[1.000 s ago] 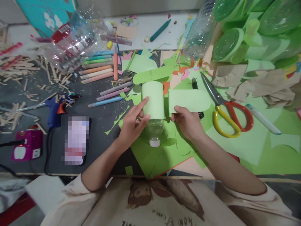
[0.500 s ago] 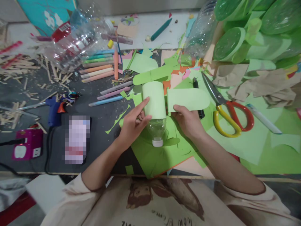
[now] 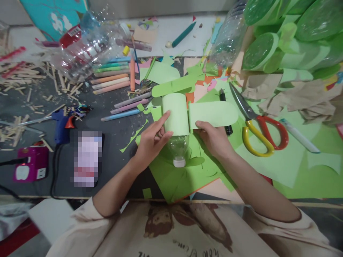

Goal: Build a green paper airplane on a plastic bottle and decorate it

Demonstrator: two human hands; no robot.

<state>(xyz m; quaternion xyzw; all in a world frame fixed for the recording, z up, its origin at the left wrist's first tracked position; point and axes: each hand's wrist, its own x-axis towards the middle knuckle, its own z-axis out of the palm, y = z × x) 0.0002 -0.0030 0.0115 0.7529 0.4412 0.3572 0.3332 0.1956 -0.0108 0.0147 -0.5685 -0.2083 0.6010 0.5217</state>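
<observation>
Head view: we saw the left hand [image 3: 154, 137] on a clear bottle [image 3: 178, 145], which lay on green paper [image 3: 171, 178], white cap [image 3: 179, 163] toward the near edge. Index finger and thumb rested on its pale green wrap [image 3: 175, 116]; whether the remaining fingers clasped it, we couldn't tell. Right hand [image 3: 213, 137]: grip pinching a rounded paper strip [image 3: 214, 114], thumb on top, straight end just beside the wrap. Contact there unclear to us.

Risks, our guess: the bottle was round, so it could roll if the left hand eased off. The strip was pinched only near one lower corner, so it could twist or crease. Its free end overlapped a black pen [image 3: 222, 95], which could snag it. Loose offcuts [image 3: 199, 93] could slide underneath.

Surface: dark tabletop [image 3: 115, 142], messy. We noted markers [image 3: 109, 81], wood sticks [image 3: 32, 76], a blue glue gun [image 3: 61, 125] and a pixelated phone [image 3: 88, 159] on the left; scissors [image 3: 249, 113] and crumpled brown paper [image 3: 308, 100] on the right. Clear bottles [image 3: 104, 46] sat back left, paper-wrapped bottles [image 3: 305, 53] back right. Room: just a grey wall [image 3: 166, 8] behind.
</observation>
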